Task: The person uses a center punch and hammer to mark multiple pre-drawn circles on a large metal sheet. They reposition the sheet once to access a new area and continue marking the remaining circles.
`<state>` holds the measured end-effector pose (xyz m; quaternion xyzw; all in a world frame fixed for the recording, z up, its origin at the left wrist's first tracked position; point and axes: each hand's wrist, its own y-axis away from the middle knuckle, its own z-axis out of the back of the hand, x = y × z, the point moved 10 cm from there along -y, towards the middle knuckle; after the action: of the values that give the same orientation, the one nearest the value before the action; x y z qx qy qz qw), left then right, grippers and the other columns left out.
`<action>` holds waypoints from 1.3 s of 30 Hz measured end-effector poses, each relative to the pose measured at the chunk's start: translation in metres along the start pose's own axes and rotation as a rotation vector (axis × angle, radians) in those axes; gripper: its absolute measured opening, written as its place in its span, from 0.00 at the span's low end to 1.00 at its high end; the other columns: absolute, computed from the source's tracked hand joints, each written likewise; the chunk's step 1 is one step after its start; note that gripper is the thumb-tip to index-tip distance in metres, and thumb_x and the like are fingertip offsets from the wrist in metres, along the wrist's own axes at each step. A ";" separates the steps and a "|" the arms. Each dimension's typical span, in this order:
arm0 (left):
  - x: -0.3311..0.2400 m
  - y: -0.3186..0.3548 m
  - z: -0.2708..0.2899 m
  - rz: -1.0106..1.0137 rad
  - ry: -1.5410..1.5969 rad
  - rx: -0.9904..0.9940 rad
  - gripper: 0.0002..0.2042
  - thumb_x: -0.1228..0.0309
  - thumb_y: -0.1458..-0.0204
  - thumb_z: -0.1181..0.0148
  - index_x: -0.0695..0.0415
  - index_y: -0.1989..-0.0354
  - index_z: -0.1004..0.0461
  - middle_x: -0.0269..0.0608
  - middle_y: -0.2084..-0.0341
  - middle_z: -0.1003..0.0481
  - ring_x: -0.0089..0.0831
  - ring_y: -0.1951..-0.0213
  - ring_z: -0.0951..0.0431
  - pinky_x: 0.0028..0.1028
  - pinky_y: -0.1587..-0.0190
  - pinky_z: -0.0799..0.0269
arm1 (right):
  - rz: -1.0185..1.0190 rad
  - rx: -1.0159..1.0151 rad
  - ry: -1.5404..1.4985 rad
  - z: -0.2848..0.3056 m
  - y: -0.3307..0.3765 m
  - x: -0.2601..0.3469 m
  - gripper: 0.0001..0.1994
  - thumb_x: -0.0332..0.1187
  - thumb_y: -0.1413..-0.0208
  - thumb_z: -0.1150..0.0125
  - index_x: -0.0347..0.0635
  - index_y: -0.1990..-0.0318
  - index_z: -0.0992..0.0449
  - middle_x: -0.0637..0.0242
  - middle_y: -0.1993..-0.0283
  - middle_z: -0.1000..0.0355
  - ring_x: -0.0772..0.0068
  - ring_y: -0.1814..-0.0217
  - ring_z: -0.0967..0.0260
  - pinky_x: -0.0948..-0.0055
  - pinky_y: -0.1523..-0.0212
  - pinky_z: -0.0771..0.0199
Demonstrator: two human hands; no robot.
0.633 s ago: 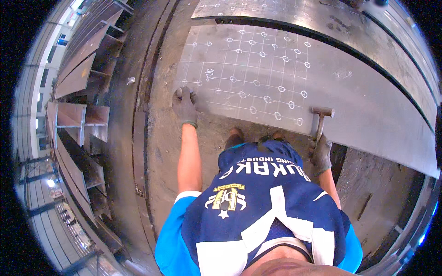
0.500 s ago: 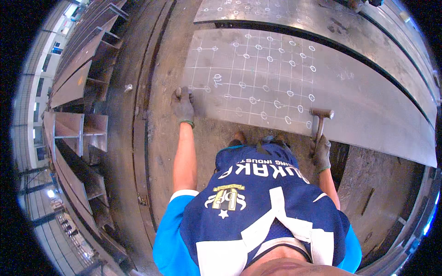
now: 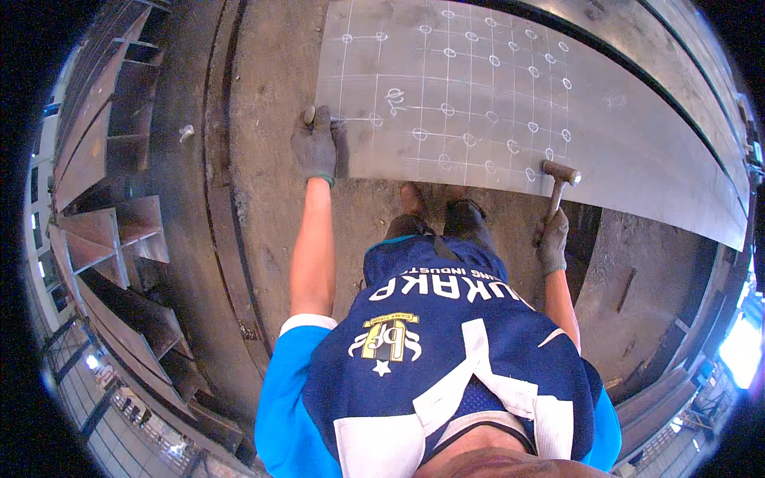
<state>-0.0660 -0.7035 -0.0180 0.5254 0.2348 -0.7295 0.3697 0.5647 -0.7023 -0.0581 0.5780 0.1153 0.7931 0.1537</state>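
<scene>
My right hand [image 3: 551, 240], in a grey glove, is closed round the handle of a hammer [image 3: 561, 173]. The hammer's head is up, over the near edge of a large flat steel plate [image 3: 629, 163]. White grid lines and several chalk circles mark the plate. At the plate's left end my left hand [image 3: 315, 145], gloved too, is closed on a short round-ended metal piece [image 3: 309, 115]; only its top shows above the fingers. Its lower end is hidden, so I cannot tell whether it touches the plate.
Steel beams [image 3: 103, 239] with flanges lie stacked on the left. A long dark rail [image 3: 217, 135] runs along the floor between them and the plate. Past a dark gap, another plate [image 3: 613, 32] lies at the far right. My feet [image 3: 412, 197] stand close to the near edge.
The view has shifted, so the plate and beams sit higher and the beams further left. Both hands keep their grips, and the hammer stays raised near the plate's edge.
</scene>
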 end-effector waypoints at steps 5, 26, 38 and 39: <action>0.014 -0.004 0.002 0.032 0.112 0.006 0.15 0.61 0.38 0.31 0.62 0.56 0.21 0.37 0.66 0.18 0.25 0.64 0.22 0.31 0.58 0.24 | -0.166 -0.075 -0.043 -0.005 0.003 -0.009 0.17 0.51 0.25 0.60 0.53 0.64 0.34 0.76 0.80 0.42 0.79 0.87 0.46 0.72 0.87 0.47; -0.006 0.000 -0.007 0.037 0.032 0.033 0.18 0.61 0.39 0.31 0.64 0.51 0.22 0.42 0.61 0.16 0.31 0.60 0.20 0.34 0.53 0.23 | 0.429 0.586 0.239 -0.230 -0.026 0.139 0.13 0.40 0.26 0.52 0.46 0.63 0.27 0.75 0.78 0.37 0.80 0.83 0.41 0.73 0.83 0.45; 0.003 0.003 -0.006 -0.066 -0.095 0.038 0.21 0.58 0.43 0.27 0.59 0.48 0.22 0.46 0.55 0.16 0.37 0.54 0.17 0.37 0.49 0.22 | 0.626 0.888 0.020 -0.350 0.046 0.345 0.28 0.62 0.27 0.57 0.46 0.64 0.27 0.77 0.79 0.38 0.83 0.82 0.47 0.74 0.81 0.48; 0.006 0.003 -0.010 -0.039 -0.042 0.069 0.22 0.56 0.43 0.27 0.59 0.48 0.22 0.46 0.54 0.16 0.37 0.53 0.17 0.38 0.49 0.22 | 0.644 0.887 -0.051 -0.354 0.054 0.366 0.29 0.63 0.27 0.57 0.46 0.64 0.27 0.77 0.78 0.38 0.82 0.81 0.46 0.74 0.81 0.48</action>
<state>-0.0586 -0.7002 -0.0272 0.5179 0.2118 -0.7551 0.3417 0.1170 -0.6163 0.1763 0.6126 0.2522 0.6611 -0.3523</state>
